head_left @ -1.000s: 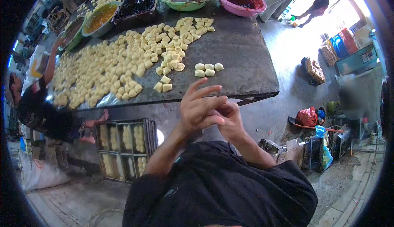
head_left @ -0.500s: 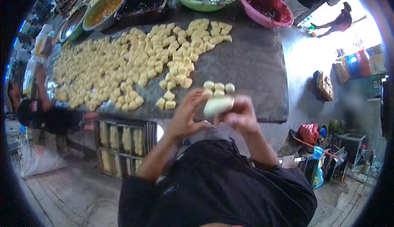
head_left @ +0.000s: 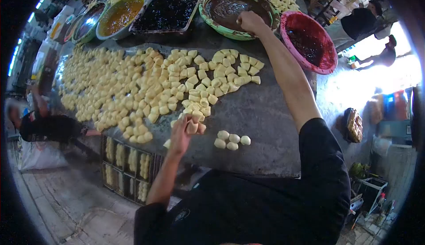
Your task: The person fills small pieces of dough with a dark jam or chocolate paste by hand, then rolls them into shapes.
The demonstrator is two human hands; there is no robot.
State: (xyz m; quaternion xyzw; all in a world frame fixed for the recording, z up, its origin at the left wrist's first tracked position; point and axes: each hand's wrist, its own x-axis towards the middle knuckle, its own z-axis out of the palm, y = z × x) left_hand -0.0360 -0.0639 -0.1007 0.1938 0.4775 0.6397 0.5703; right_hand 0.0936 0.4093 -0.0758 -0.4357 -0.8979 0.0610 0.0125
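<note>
My left hand [head_left: 180, 138] is at the near edge of the spread of dough pieces [head_left: 133, 83], with its fingers closed round a pale dough piece [head_left: 192, 127]. Across the table, my right hand [head_left: 253, 22] reaches over the green basin [head_left: 239, 33] of brown paste [head_left: 232, 11]. Its fingers are curled closed, and whatever they may hold is hidden. Between my arms, several smooth dough balls [head_left: 232, 145] sit in two short rows on the dark tabletop [head_left: 261, 112].
Beside the green basin stand a pink basin [head_left: 330, 52] of dark red filling, a tray [head_left: 166, 29] of dark filling and a basin [head_left: 116, 36] of orange filling. Racked trays [head_left: 125, 174] stand below the table edge. Another person [head_left: 48, 125] is at the left.
My hands have parted from a pale dough piece held between them. The right has stretched forward to the green basin; the left has moved to the dough pieces. The view has shifted.
</note>
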